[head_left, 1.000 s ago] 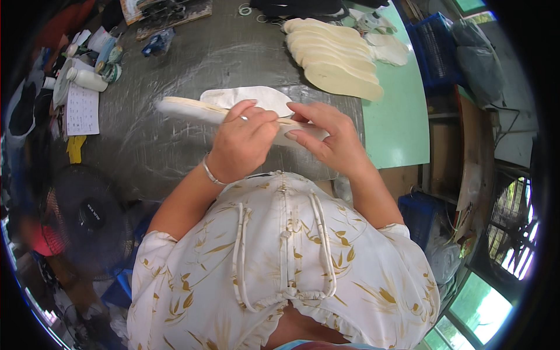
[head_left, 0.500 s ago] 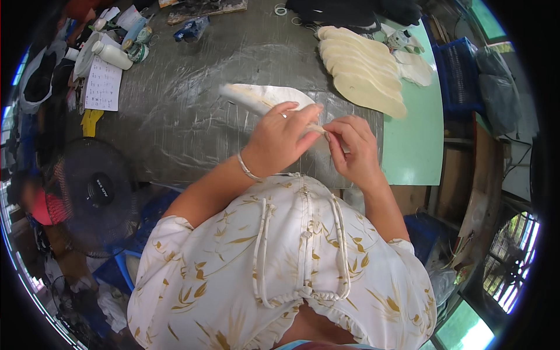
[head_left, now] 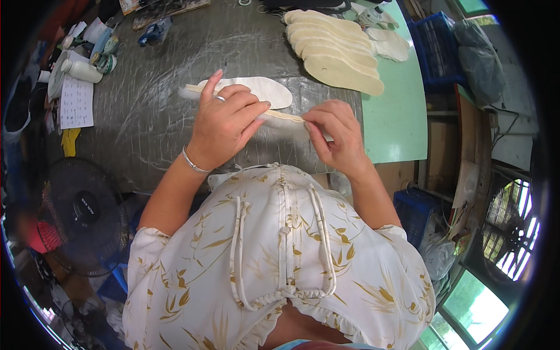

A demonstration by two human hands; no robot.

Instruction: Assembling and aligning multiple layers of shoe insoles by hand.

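A cream insole [head_left: 282, 115] with a fuzzy underside is held edge-on above the table, spanning both hands. My left hand [head_left: 224, 122] grips it around the middle, one finger lifted away. At the insole's right end, my right hand [head_left: 333, 133] pinches the tip between thumb and fingers. Just behind lies a flat white insole [head_left: 259, 88] on the dark table, partly covered by my left hand. Farther off to the right, a fanned row of cream insoles [head_left: 341, 73] overlaps one another.
The dark plastic-covered table [head_left: 157, 116] meets a green board [head_left: 396, 128] on the right. Bottles [head_left: 81, 70] and a written sheet [head_left: 76, 105] sit at the far left. A black fan [head_left: 84, 213] stands left of me; a blue crate [head_left: 437, 49] is beyond the board.
My hands have moved apart, the left one leftward, and the held insole is now stretched out between them. The white insole behind shows more fully. The whole view has shifted slightly.
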